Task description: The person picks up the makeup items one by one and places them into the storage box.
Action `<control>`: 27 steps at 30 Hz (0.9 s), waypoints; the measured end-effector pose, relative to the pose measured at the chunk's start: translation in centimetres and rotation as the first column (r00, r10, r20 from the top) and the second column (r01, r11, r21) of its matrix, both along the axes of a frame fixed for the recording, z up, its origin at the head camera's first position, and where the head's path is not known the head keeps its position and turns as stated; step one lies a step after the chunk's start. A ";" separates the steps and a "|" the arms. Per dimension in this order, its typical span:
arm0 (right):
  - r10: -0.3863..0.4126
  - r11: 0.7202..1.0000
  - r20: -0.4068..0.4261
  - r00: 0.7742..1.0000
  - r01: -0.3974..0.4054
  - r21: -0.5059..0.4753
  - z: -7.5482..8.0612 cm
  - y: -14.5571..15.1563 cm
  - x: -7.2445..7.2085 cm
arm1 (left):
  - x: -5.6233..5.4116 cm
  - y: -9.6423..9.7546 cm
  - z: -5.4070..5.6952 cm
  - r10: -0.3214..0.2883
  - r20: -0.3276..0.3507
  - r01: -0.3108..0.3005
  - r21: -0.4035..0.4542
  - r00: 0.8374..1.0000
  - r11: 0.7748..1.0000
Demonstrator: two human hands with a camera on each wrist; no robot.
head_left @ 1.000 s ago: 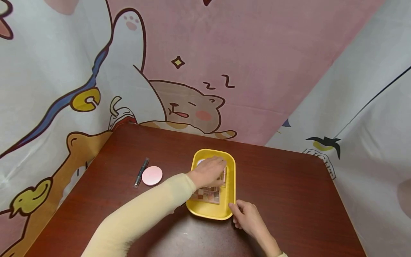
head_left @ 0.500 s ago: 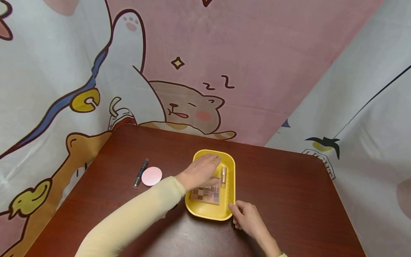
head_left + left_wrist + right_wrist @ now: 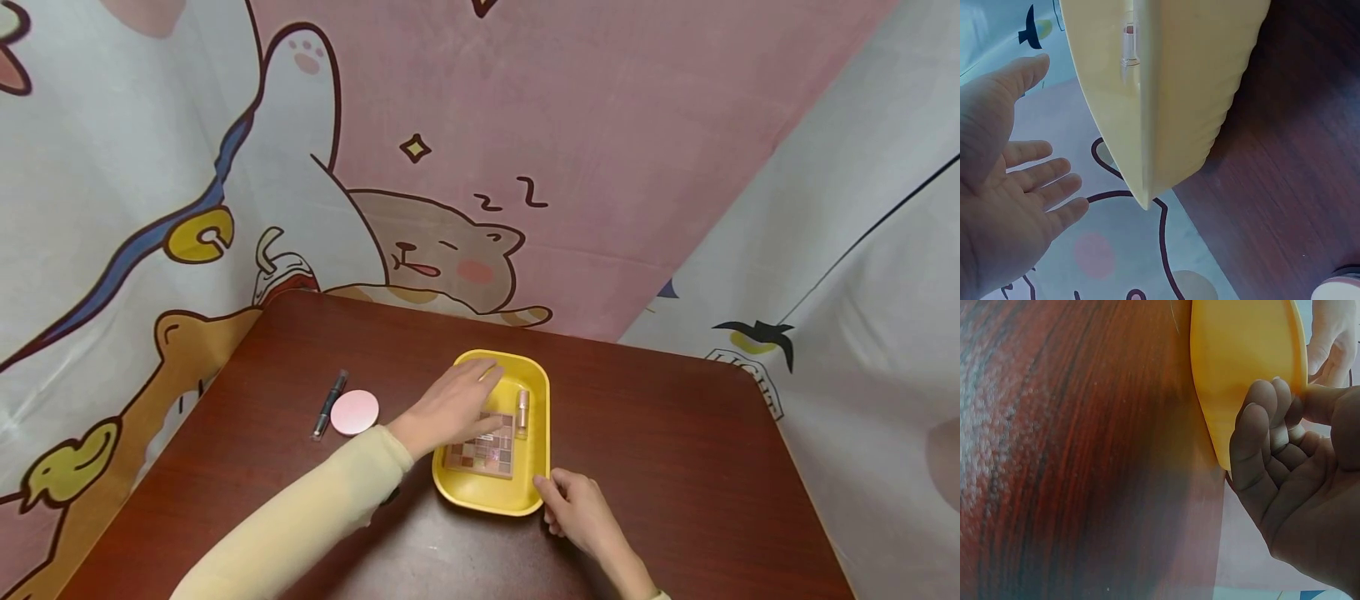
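While the left hand (image 3: 448,406) spreads empty over the yellow tray (image 3: 483,490), the right hand (image 3: 583,510) pinches its rim (image 3: 547,433) (cloth (image 3: 637,150) reads "LIGHT").

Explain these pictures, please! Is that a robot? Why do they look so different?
No robot here: it's a person working bare-handed, so each hand is a grip. The big pictures come from a camera on the person's head, looking down. The other two come from cameras worn on the left and right wrists. On the brown table sit a yellow tray, a round pink case and a dark pen-shaped stick. Inside the tray lie a small tube and a palette of little colour squares. The right grip pinches the tray's edge. The left grip is open over the tray, holding nothing.
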State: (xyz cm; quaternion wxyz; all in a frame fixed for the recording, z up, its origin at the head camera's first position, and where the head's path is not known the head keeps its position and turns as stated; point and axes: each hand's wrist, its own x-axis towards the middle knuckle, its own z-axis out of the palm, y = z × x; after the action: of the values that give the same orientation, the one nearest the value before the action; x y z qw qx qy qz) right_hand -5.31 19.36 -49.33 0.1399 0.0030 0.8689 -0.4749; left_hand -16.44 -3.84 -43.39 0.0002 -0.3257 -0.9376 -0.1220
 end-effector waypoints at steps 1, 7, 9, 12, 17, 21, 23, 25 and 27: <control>0.000 1.000 0.000 1.000 0.000 -0.002 0.0 0.0 0.0 | 0.1 -0.1 0.0 0.003 -0.004 -0.003 0.004 1.000 1.000; -0.005 1.000 0.005 1.000 0.005 -0.002 0.0 0.0 0.1 | 0.5 -1.0 0.1 0.009 -0.008 -0.008 0.055 1.000 0.998; -0.007 1.000 0.012 1.000 0.007 -0.001 0.1 0.0 0.1 | 0.6 -1.2 0.1 0.009 -0.005 -0.008 0.071 1.000 0.997; -0.007 1.000 0.018 1.000 0.007 -0.001 0.1 -0.1 0.1 | 0.8 -1.6 0.1 0.015 0.003 -0.015 0.083 1.000 0.996; -0.008 1.000 0.021 1.000 0.008 -0.005 0.1 -0.1 0.1 | 1.1 -2.3 0.1 0.032 0.019 -0.034 0.102 0.999 0.994; -0.010 1.000 0.016 1.000 0.010 -0.004 0.1 0.0 0.1 | 1.4 -2.9 0.1 0.059 0.020 -0.061 0.111 0.998 0.992; -0.010 1.000 0.013 1.000 0.010 -0.001 0.1 0.0 0.1 | 1.5 -3.2 0.1 0.075 0.016 -0.076 0.120 0.997 0.990; -0.009 1.000 0.013 1.000 0.009 0.002 0.1 0.0 0.1 | 1.5 -3.4 0.0 0.093 0.016 -0.095 0.133 0.996 0.987; -0.009 1.000 0.014 1.000 0.009 0.003 0.1 0.0 0.0 | 1.5 -3.7 0.0 0.107 0.021 -0.109 0.151 0.994 0.983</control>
State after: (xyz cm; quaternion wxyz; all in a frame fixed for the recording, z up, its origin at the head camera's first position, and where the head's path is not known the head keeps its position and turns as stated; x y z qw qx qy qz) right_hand -5.27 19.33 -49.27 0.1439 0.0104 0.8684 -0.4744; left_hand -14.93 -7.52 -43.42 0.0256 -0.2725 -0.9419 -0.1948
